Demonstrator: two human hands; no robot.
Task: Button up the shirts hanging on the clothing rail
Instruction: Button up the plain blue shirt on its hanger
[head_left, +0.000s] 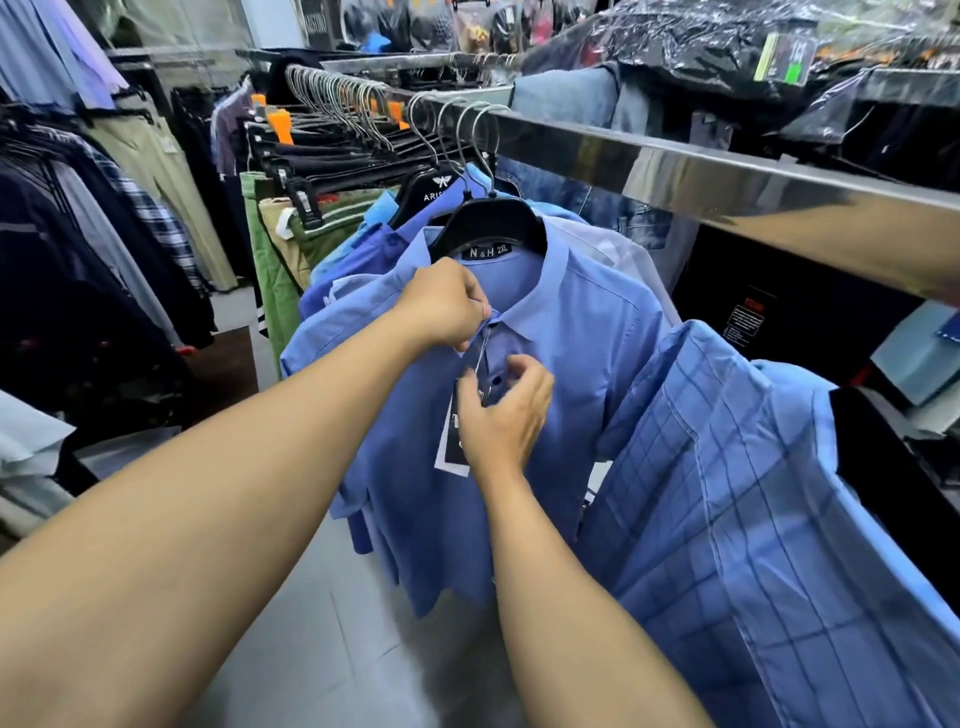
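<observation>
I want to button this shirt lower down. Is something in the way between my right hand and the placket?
Yes. A hang tag on a string lies over the shirt placket, partly under the right hand, just beside the dark button. The left hand pinches the collar above.

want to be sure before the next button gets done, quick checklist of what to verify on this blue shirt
1. Blue shirt sits on its black hanger: ok.
2. Left hand pinches the placket just under the collar: ok.
3. Right hand at the dark button: ok, fingers curled, grip unclear.
4. Price tag clear of the placket: not ok, hangs over it.
5. Lower buttons fastened: cannot tell.
</observation>
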